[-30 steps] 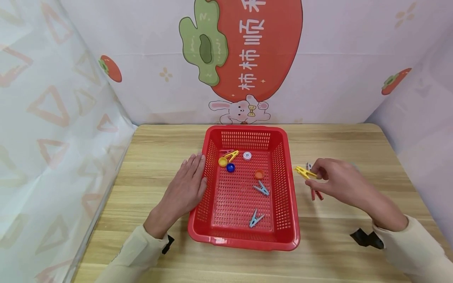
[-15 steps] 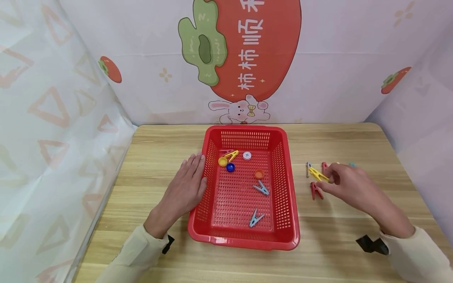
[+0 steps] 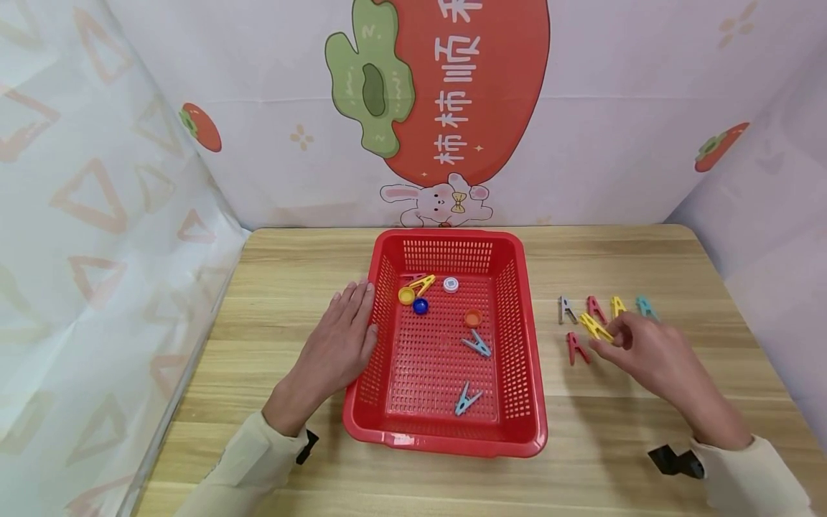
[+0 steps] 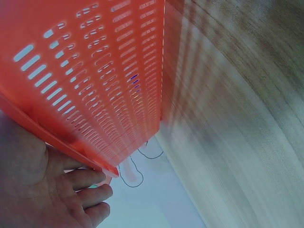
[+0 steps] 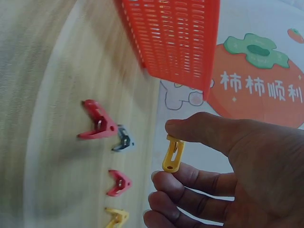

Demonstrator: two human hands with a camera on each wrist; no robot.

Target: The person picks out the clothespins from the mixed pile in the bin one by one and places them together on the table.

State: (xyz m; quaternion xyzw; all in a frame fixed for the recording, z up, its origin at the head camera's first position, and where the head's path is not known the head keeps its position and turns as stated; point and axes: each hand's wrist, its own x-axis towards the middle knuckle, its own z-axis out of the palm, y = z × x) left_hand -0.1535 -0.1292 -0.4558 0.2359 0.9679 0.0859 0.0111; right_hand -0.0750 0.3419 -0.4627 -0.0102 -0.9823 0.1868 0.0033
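The basket [image 3: 446, 445] is glossy plastic, the pinched clothespin [image 3: 595, 327] at three o'clock smooth plastic, the tabletop [image 3: 291, 262] smooth wood grain, the backdrop [image 3: 278, 165] at twelve o'clock matt cloth.

White Chinese characters reading 柿柿顺利 stand on the big red persimmon [image 3: 507, 64] of the wall cloth [image 3: 271, 158]; in the right wrist view all four run left to right, roughly upright, while in the head view they lie sideways, reading from bottom to top, the last cut off by the upper edge. The persimmon's green leaf [image 3: 400, 86] bears small white marks, one shaped like an N or a Z, though whether they are letters cannot be told. The white cap [image 3: 451, 285] in the red basket [image 3: 446, 445] carries a mark too small to read.
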